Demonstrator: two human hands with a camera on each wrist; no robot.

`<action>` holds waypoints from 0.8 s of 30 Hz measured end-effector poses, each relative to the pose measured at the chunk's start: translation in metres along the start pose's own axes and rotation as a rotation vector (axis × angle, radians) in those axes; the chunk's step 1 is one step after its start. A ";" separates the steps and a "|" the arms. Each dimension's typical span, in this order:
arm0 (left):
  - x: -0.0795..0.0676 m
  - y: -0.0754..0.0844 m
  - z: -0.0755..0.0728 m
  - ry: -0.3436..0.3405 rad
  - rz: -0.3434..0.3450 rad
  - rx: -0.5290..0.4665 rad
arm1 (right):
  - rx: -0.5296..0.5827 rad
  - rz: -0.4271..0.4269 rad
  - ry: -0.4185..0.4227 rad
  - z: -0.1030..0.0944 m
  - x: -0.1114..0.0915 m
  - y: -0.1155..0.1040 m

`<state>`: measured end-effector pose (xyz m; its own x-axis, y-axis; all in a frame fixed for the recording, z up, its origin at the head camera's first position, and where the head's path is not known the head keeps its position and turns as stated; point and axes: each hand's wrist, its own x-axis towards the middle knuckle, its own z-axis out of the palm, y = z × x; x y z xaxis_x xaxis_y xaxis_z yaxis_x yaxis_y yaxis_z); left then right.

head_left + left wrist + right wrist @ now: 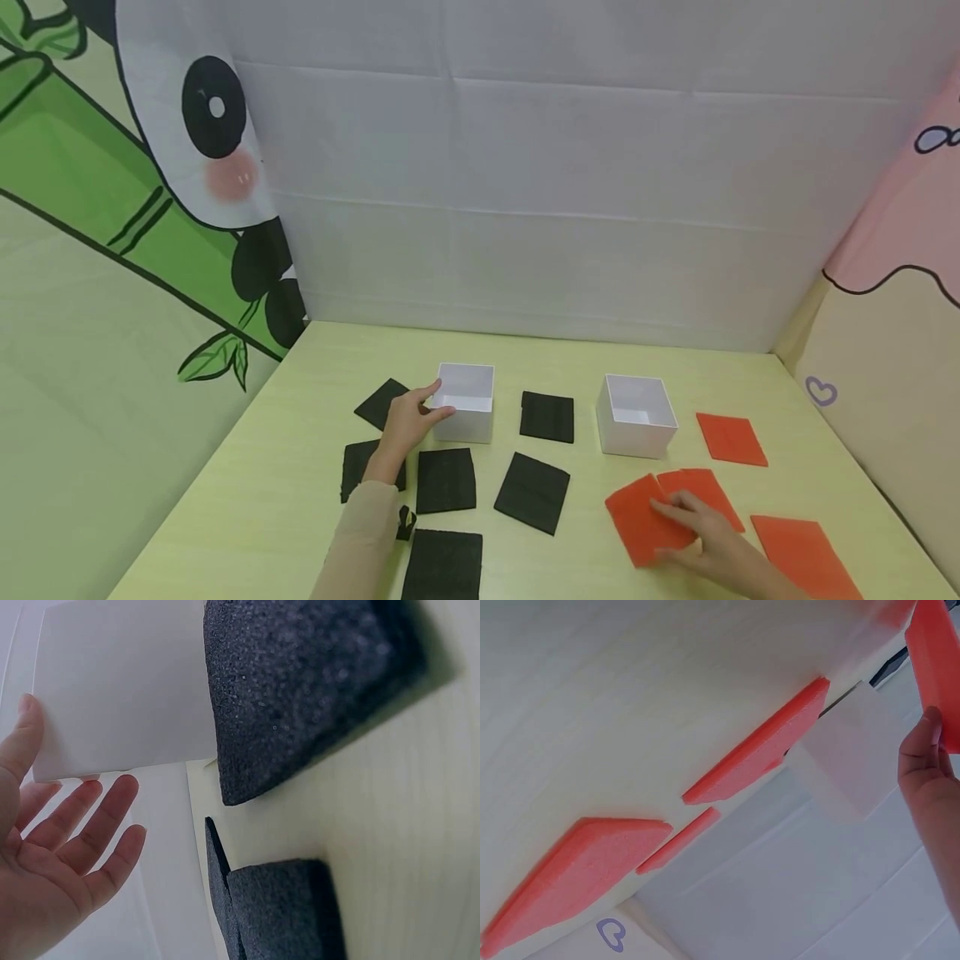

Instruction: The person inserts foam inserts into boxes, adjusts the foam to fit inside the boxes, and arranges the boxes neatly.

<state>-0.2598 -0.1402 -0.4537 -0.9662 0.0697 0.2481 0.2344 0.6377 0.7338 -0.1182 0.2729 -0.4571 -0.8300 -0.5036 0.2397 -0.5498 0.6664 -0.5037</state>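
My left hand (408, 421) is at the left side of a white open-topped box (462, 427), thumb by its front rim and index finger by the back corner. In the left wrist view the fingers are spread and fairly straight, some fingertips hidden behind the box's edge. My right hand (708, 537) pinches a red foam square (641, 521) between thumb and fingers, tilted off the table. Partly under or behind it lies another red foam square (705, 492). Near the left hand lie black foam squares (382, 400), one partly covered by the wrist.
A second white box (637, 437) stands right of the middle. Several more black squares (446, 481) lie around the left box, one (547, 416) between the boxes. Red squares (731, 439) lie at the right. A white cloth wall (562, 275) closes off the table's back.
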 end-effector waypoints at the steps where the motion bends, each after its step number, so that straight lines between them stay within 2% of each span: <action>1: 0.000 0.000 0.000 0.002 0.002 -0.003 | 0.011 -0.018 0.027 0.001 0.000 0.000; 6: 0.000 0.000 0.000 0.012 -0.001 -0.007 | 0.125 -0.094 0.121 0.003 0.006 0.004; 8: 0.000 0.000 0.000 0.012 0.000 -0.009 | 0.176 -0.100 0.151 0.003 0.008 0.003; 13: 0.000 -0.001 0.001 0.008 -0.004 -0.014 | 0.255 -0.050 0.212 0.001 0.014 -0.006; 17: 0.000 -0.001 0.001 0.013 -0.003 -0.017 | 0.291 -0.042 0.245 0.001 0.019 -0.009; 21: -0.001 0.000 0.001 0.021 -0.005 -0.019 | 0.378 -0.036 0.244 0.001 0.024 -0.010; 24: -0.001 0.000 0.001 0.024 -0.007 -0.020 | 0.461 0.002 0.230 0.001 0.030 -0.012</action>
<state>-0.2593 -0.1400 -0.4546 -0.9650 0.0468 0.2581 0.2302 0.6226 0.7480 -0.1360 0.2495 -0.4443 -0.8588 -0.3343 0.3882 -0.4924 0.3297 -0.8055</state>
